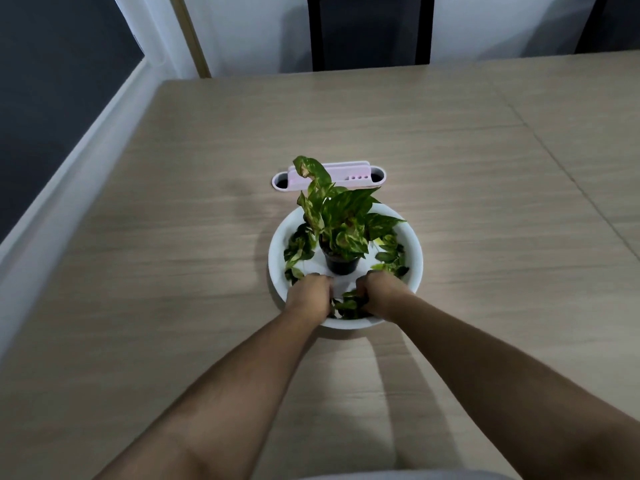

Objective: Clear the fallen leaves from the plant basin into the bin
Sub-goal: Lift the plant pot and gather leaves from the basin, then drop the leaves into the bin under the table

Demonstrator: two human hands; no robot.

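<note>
A white round basin (pixel 414 251) stands on the table, with a green-and-yellow plant in a black pot (pixel 341 263) at its middle. Loose fallen leaves (pixel 298 249) lie around the pot inside the basin, on the left, the right and the near side. Both hands are down in the basin's near part. My left hand (pixel 308 296) has its fingers curled beside a clump of leaves (pixel 348 303). My right hand (pixel 379 292) is curled around the same clump from the other side. A pink and white oblong bin (pixel 346 176) stands just behind the basin, partly hidden by the plant.
The basin sits on a light wooden table (pixel 173 237) with a seam running down its right side. A dark chair back (pixel 370 32) stands against the far table edge. The table's left edge runs along a white ledge and dark wall.
</note>
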